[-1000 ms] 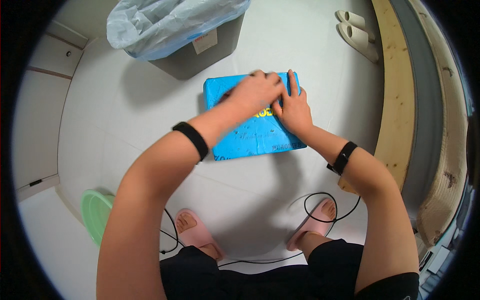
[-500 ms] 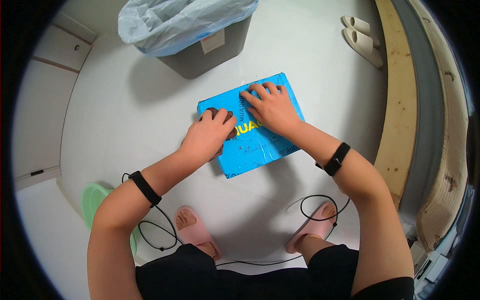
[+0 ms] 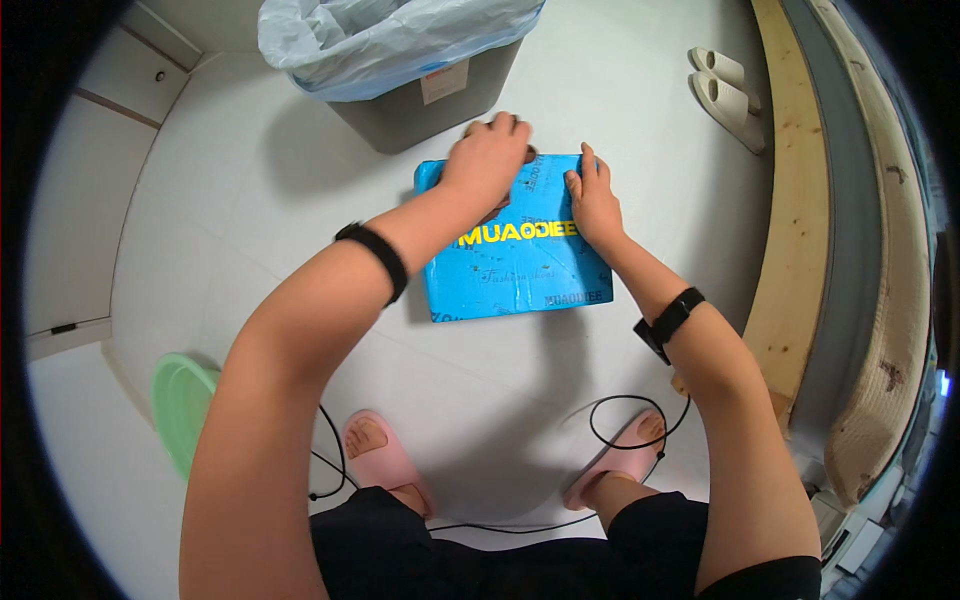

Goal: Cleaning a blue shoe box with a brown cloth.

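Observation:
A blue cardboard box [image 3: 515, 272] with yellow and dark lettering lies on the pale floor in front of my feet. At its far edge my left hand [image 3: 488, 160] is closed over a dark brown cloth [image 3: 498, 209], pressing it against the top. Most of the cloth is hidden under that hand; bits of it show beside the fingers. On the box's right side rests my right hand [image 3: 598, 205], fingers stretched out along the far right corner, with nothing held in it.
A grey bin [image 3: 425, 120] lined with a pale plastic bag [image 3: 390, 50] stands just beyond the box. Cream slippers [image 3: 727, 105] lie at the far right beside a wooden bed rail [image 3: 795, 220]. A green basin [image 3: 180, 405] sits at left. Black cables [image 3: 600, 430] loop near my pink slippers [image 3: 385, 462].
My left hand has wiped the cloth from the box's left side up to its far edge. The right hand has shifted right to the corner, and the box has turned clockwise to lie straighter.

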Available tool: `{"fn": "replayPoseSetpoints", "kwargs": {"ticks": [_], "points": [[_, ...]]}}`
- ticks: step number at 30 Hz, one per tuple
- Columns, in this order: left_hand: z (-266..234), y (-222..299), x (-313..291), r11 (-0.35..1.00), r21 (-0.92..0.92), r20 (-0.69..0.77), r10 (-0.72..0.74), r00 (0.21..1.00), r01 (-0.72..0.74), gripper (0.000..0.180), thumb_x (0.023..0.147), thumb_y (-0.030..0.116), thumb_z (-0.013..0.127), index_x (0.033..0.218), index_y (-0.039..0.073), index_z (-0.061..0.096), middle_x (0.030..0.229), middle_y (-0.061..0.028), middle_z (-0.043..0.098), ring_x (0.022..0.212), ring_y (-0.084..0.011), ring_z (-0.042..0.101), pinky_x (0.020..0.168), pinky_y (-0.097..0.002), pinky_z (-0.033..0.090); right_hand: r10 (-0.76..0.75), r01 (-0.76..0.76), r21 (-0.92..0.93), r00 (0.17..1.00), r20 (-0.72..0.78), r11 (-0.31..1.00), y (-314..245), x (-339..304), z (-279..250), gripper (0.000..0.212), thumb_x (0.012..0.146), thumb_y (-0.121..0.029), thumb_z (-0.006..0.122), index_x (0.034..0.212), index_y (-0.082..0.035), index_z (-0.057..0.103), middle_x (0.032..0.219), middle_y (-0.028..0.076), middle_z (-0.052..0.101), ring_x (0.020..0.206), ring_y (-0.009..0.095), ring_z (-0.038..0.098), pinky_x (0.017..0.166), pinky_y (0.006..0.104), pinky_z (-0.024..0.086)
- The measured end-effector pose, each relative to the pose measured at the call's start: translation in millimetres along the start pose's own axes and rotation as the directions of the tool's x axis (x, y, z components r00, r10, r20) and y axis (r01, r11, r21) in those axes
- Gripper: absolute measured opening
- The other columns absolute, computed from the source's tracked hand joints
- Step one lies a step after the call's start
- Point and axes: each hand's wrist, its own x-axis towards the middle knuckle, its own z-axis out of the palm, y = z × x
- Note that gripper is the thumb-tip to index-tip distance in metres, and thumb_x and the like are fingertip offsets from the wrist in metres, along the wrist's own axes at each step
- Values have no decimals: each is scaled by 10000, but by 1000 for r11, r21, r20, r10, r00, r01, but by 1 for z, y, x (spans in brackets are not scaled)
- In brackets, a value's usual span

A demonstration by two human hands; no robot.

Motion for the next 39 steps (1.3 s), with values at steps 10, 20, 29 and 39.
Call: {"fn": "replayPoseSetpoints", "kwargs": {"ticks": [10, 20, 29, 39], "points": [[0, 60, -64, 892, -313, 85, 369, 925, -327, 240, 880, 225, 557, 1059, 69, 529, 1076, -133, 527, 967, -337, 580, 719, -421, 552, -94, 95, 339, 995, -21, 936, 30, 2, 4, 521, 975, -158, 418, 1472, -125, 266, 1467, 193, 312, 1334, 345, 357, 1099, 394, 313], [-15, -29, -16, 992, 53, 104, -115, 988, 110, 218, 872, 175, 547, 1064, 74, 526, 1082, -152, 546, 886, -369, 622, 702, -449, 543, -12, 27, 301, 999, -51, 953, 16, 1, 7, 529, 979, -183, 416, 1481, -139, 259, 1487, 176, 320, 1325, 337, 387, 1102, 377, 309], [9, 96, -75, 856, -304, 127, 472, 872, -419, 300, 810, 173, 631, 1069, 81, 512, 1033, -148, 513, 930, -330, 579, 755, -418, 534, 108, -200, 682, 978, 176, 703, 22, -1, -2, 534, 975, -141, 418, 1489, -140, 273, 1479, 206, 347, 1357, 323, 349, 1105, 366, 278], [-21, 33, -119, 438, -828, 213, -332, 919, 350, 496, 905, 199, 593, 1330, 74, 371, 1318, -204, 433, 1218, -358, 458, 980, -433, 423, -631, 487, 459, 738, 240, 743, -69, -72, -42, 602, 899, -333, 574, 1406, -74, 377, 1454, 238, 321, 1322, 406, 347, 1099, 449, 289]]}}
